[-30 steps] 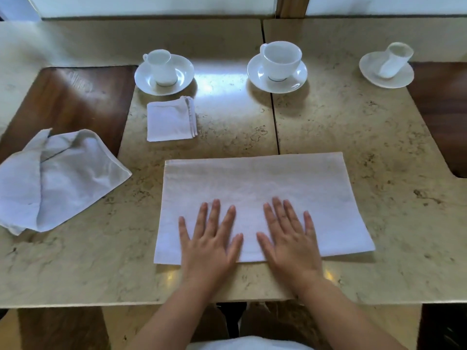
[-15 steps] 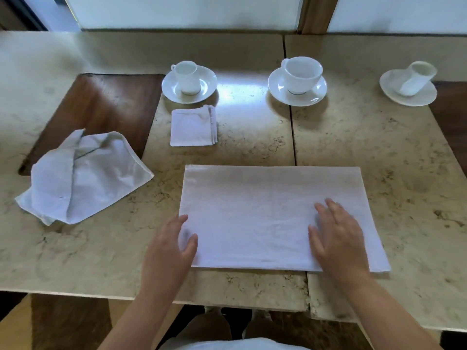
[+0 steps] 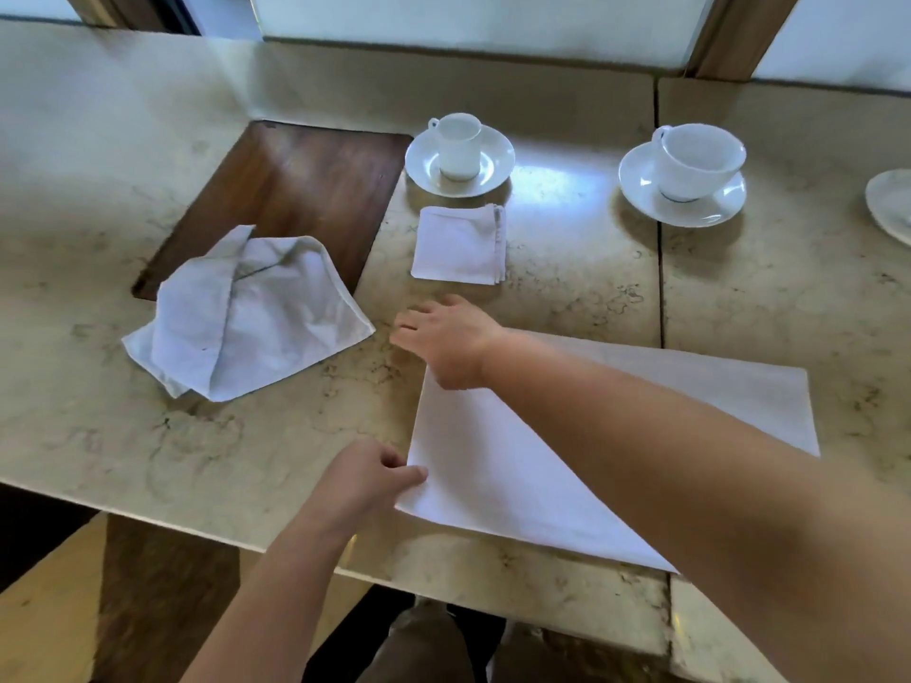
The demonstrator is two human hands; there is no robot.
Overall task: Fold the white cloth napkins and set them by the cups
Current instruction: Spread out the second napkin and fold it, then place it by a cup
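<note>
Under the right hand (image 3: 446, 340), the half-folded napkin (image 3: 498, 465)'s far corner hides; left hand (image 3: 367, 478) fingers pinch its near corner.

Left hand (image 3: 362, 478) pinches the flat napkin's (image 3: 498, 465) near-left corner; right hand (image 3: 446, 340) reaches across it.

Daylight from the pale window band at top, soft and fairly bright. Glare patch on the polished beige marble counter (image 3: 567, 288) between the two white saucers. Soft shadows fall toward the viewer under the saucers and the crumpled white cloth (image 3: 246, 317). Wide-angle bend at edges; near forearm looms large and soft. Slight overall blur; under-counter area dim.
</note>
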